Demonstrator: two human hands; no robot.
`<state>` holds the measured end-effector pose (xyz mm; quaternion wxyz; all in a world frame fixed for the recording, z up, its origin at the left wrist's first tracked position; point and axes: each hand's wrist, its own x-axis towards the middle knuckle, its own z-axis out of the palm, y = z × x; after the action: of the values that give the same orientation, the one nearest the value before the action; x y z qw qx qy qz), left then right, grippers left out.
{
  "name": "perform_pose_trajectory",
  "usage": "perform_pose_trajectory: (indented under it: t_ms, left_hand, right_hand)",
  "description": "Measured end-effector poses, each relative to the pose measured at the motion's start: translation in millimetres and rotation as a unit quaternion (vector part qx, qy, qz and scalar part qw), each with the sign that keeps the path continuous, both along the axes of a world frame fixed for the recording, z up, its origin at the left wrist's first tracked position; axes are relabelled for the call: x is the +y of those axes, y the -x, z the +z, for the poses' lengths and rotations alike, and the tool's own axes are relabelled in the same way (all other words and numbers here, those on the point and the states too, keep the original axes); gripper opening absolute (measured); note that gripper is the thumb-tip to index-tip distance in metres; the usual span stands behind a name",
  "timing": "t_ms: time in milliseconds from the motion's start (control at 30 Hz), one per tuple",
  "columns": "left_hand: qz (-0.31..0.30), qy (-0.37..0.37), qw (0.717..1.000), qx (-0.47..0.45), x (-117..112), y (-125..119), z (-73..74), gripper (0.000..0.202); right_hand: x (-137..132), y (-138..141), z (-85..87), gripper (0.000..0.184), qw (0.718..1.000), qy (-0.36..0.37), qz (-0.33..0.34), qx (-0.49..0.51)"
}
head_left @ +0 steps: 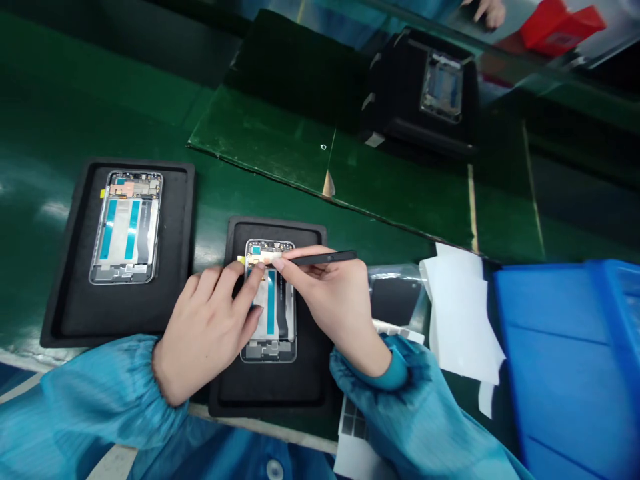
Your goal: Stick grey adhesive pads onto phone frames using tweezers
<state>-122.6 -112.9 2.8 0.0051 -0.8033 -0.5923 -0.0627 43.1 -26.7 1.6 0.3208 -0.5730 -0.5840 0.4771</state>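
An opened phone (286, 313) lies in a black tray (305, 390) in front of me, its inner boards and battery area exposed. My left hand (210, 317) rests over the phone's left side, fingers apart, the index fingertip touching the upper board. My right hand (337, 293) pinches black tweezers (327, 257) between thumb and fingers, low over the same upper part. The fingers hide the tweezers' tips. A small yellow tab (241, 259) sticks out at the phone's upper left edge.
A second opened phone (125, 230) lies in another black tray (177, 267) to the left. White sheets (460, 320) and a blue bin (557, 353) are at right. On the raised green shelf, black stacked trays (395, 100) carry a phone (443, 87). Another person's hand (489, 12) shows beyond.
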Motion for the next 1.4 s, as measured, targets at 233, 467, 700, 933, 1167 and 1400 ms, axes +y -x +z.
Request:
perform_pose_trajectory:
  t_ms: [233,467,700,933,1167,1400]
  left_hand:
    - [-0.007,-0.002,0.999,0.033,0,0,2.9,0.051]
    - [-0.006,-0.004,1.000,0.003,19,4,9.7,0.032]
    - [0.004,0.037,0.992,-0.121,53,13,9.1,0.018]
    - [0.011,0.092,0.993,-0.067,62,9,18.0,0.020]
    - [0.030,0.106,0.994,0.003,61,3,24.1,0.024]
    - [0.038,0.109,0.990,0.077,57,-4,24.8,0.029]
  right_hand:
    - [-4,-7,8.8,0.013,0.998,-0.044,-0.037,-0.006]
    - [-14,-41,26.2,0.014,0.993,-0.082,-0.086,-0.019]
    - [-37,-78,31.2,0.013,0.991,-0.085,-0.099,-0.029]
    - [-55,-116,30.9,0.015,0.988,-0.075,-0.128,-0.035]
    - [-65,-145,16.8,0.020,0.984,-0.061,-0.163,-0.021]
    - [-73,-172,7.5,0.020,0.980,-0.056,-0.190,-0.019]
